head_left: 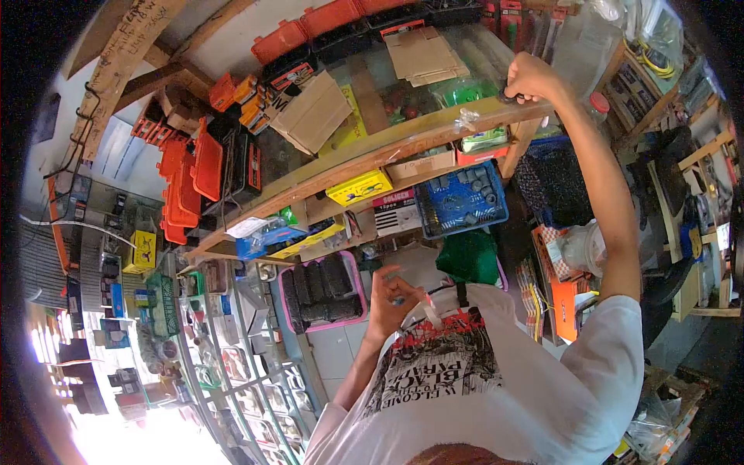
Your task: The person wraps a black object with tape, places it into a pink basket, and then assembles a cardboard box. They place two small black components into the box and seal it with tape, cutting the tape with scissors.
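Note:
My right hand point(535, 79) is closed in a fist at the wooden front edge of the glass-topped counter point(418, 143). A bit of something dark shows under its fingers; I cannot make out what it is. In front of my chest, my left hand point(391, 301) is bent into a pinch. A thin pale strip with a reddish end point(431, 310) shows at its fingertips, against my white printed shirt point(535, 372). Flattened cardboard point(422, 56) and a green plastic packet point(463, 93) lie on the counter near my right hand.
Below the counter top are a blue basket of grey fittings point(463, 201) and a yellow box point(359, 187). A pink-rimmed tray point(363, 298) holds dark rolls. Orange tool cases point(194, 174) stand at left. A clear tub point(585, 246) stands near my right arm.

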### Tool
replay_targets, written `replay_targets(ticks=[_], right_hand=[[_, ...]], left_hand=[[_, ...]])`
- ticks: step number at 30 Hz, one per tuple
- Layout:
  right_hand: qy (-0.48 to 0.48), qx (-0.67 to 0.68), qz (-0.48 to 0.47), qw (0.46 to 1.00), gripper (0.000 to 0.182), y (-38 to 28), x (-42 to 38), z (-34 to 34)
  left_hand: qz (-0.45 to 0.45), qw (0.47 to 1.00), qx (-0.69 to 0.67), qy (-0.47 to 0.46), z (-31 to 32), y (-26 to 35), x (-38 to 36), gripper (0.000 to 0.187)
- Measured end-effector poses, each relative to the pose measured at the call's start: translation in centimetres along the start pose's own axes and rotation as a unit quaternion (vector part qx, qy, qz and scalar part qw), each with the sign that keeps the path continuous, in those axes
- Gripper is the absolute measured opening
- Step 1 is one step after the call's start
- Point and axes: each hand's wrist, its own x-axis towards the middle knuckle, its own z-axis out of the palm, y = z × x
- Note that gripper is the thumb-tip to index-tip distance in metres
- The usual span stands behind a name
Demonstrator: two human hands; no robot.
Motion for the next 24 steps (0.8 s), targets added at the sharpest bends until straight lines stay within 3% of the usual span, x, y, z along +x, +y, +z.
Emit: replay_targets(ticks=[5,8,10,12,13,14,15,16,17,18,20,21,24], right_hand=[[-0.005,-0.076,-0.020,0.997,0.020,-1.8,0.1,-0.1],[0.145,-0.170,-0.098,0.970,0.022,-1.2,-1.1,1.1],[0.187,-0.118,-0.137,0.966,0.023,-3.0,-4.3,1.9],[0.037,0.020,-0.164,0.986,0.026,-6.2,-9.4,2.8],[0.007,0.117,-0.254,0.960,0.027,-4.8,-10.9,6.8],[-0.117,0.127,-0.250,0.953,0.026,-7.2,-14.2,7.8],[-0.219,0.152,-0.346,0.900,0.024,-6.6,-15.7,11.7],[-0.332,0.185,-0.332,0.863,0.026,-7.3,-18.6,14.5],[-0.365,0.253,-0.373,0.814,0.030,-6.3,-21.0,19.6],[-0.429,0.220,-0.353,0.802,0.031,-6.2,-23.4,22.3],[-0.397,0.265,-0.310,0.822,0.046,-6.4,-26.8,26.3],[-0.387,0.291,-0.291,0.825,0.045,-6.4,-26.8,26.5],[-0.340,0.347,-0.253,0.836,0.039,-5.8,-26.0,26.1]], left_hand=[[-0.004,0.997,-0.050,0.058,-0.1,-1.4,-1.1,0.064],[-0.013,0.995,-0.055,0.077,-0.1,-1.7,-1.8,0.064],[-0.016,0.994,-0.063,0.084,-0.2,-1.6,-2.0,0.064],[-0.025,0.991,-0.088,0.093,-0.1,-1.4,-2.2,0.064],[-0.025,0.991,-0.088,0.100,0.0,-1.6,-2.4,0.064],[-0.025,0.990,-0.086,0.105,-0.1,-2.0,-2.4,0.064],[-0.024,0.990,-0.085,0.108,-0.1,-2.3,-2.4,0.064],[-0.023,0.988,-0.105,0.111,0.0,-2.6,-2.4,0.064],[-0.021,0.985,-0.125,0.114,0.1,-2.9,-2.4,0.063],[-0.020,0.983,-0.144,0.116,0.1,-3.0,-2.3,0.063],[-0.031,0.986,-0.100,0.129,0.3,-2.2,-2.2,0.067],[-0.040,0.987,-0.077,0.135,0.3,-1.9,-2.4,0.068],[-0.016,0.970,-0.176,0.165,-0.5,-3.8,-1.6,0.066]])
